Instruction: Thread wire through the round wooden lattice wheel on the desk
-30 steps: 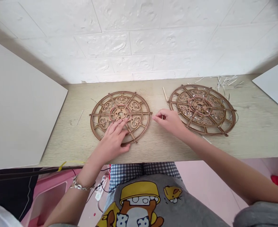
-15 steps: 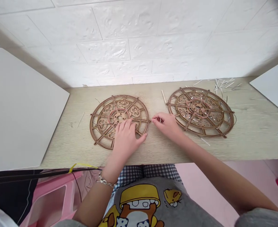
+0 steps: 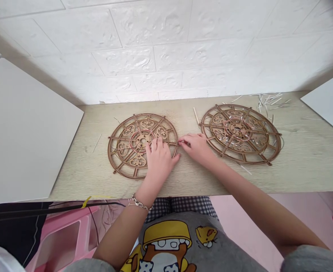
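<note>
Two round brown fretwork wheels lie flat on a pale wooden shelf [image 3: 78, 170]. My left hand [image 3: 160, 161] rests flat, fingers stretched, on the right part of the left wheel [image 3: 129, 145]. At that wheel's right rim my right hand [image 3: 196, 147] has its fingers pinched together; what they hold is too small to make out. The right wheel [image 3: 241, 133], with thin wire wound round its hub, lies just right of my right hand, untouched.
Thin pale sticks are scattered at the back right of the shelf [image 3: 270, 100], and one short stick [image 3: 196, 115] lies between the wheels. White panels stand at both sides, a white brick wall behind. Below the shelf edge are a pink container [image 3: 67, 238] and my lap.
My left hand slid rightward across the left wheel toward its right rim. My right hand moved left until its fingertips reached that rim.
</note>
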Demonstrator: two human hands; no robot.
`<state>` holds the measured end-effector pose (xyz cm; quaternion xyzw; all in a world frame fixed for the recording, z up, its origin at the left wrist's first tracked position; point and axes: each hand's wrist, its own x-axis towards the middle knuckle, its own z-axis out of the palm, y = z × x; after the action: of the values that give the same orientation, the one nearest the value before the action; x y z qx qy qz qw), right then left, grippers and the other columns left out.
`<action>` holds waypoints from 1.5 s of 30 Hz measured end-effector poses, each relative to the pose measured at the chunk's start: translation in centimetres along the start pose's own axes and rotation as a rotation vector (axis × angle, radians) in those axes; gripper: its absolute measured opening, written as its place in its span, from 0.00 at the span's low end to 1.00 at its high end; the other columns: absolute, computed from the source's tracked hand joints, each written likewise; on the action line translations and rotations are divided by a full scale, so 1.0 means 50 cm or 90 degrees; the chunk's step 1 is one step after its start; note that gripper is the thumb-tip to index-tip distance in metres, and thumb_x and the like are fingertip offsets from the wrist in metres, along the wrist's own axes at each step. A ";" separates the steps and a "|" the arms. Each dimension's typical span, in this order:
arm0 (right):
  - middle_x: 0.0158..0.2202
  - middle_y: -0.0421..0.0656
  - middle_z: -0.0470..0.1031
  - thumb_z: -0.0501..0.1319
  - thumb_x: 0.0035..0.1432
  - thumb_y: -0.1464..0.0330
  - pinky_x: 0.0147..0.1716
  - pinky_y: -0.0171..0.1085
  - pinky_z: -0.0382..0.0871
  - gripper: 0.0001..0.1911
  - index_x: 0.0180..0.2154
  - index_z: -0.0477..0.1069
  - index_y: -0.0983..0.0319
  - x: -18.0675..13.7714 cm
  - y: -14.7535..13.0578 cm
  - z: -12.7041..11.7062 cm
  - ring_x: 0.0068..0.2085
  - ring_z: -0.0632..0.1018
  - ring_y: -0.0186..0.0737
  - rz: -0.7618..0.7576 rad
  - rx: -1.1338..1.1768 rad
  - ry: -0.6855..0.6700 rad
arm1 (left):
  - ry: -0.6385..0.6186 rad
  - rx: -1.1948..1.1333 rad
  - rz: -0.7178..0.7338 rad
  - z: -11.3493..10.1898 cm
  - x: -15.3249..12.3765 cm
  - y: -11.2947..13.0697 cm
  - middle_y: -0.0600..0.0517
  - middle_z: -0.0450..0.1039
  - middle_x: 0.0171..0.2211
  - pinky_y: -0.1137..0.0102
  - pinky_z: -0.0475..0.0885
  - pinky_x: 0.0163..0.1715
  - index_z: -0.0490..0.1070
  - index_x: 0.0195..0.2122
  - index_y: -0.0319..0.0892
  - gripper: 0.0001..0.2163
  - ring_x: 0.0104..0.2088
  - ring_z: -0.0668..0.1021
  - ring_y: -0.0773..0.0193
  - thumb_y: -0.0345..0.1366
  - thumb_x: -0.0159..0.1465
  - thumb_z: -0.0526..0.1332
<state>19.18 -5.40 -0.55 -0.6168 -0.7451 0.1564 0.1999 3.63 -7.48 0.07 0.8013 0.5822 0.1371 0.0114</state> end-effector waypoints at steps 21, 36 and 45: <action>0.35 0.48 0.76 0.54 0.62 0.73 0.48 0.44 0.52 0.10 0.35 0.74 0.65 0.018 -0.066 -0.055 0.40 0.74 0.43 -0.356 -0.276 -0.220 | -0.025 -0.077 0.046 -0.031 -0.035 -0.039 0.41 0.57 0.63 0.41 0.48 0.59 0.72 0.35 0.40 0.12 0.62 0.58 0.42 0.42 0.55 0.61; 0.36 0.50 0.76 0.52 0.59 0.79 0.55 0.48 0.50 0.12 0.36 0.74 0.67 -0.008 -0.112 -0.081 0.41 0.75 0.46 -0.284 -0.341 -0.242 | -0.003 -0.068 0.095 -0.035 -0.033 -0.040 0.41 0.54 0.64 0.42 0.50 0.59 0.71 0.34 0.40 0.10 0.62 0.57 0.42 0.41 0.55 0.61; 0.27 0.44 0.76 0.54 0.62 0.64 0.32 0.36 0.58 0.15 0.27 0.75 0.62 0.042 -0.072 -0.065 0.31 0.74 0.39 -0.089 -0.119 -0.290 | -0.017 -0.052 0.089 -0.022 -0.032 -0.044 0.41 0.53 0.64 0.42 0.52 0.59 0.72 0.35 0.40 0.12 0.63 0.57 0.42 0.42 0.55 0.62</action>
<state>17.34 -4.08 4.22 -0.5283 -0.8231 0.2074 -0.0206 0.87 -8.41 0.40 0.8405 0.5188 0.1505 0.0419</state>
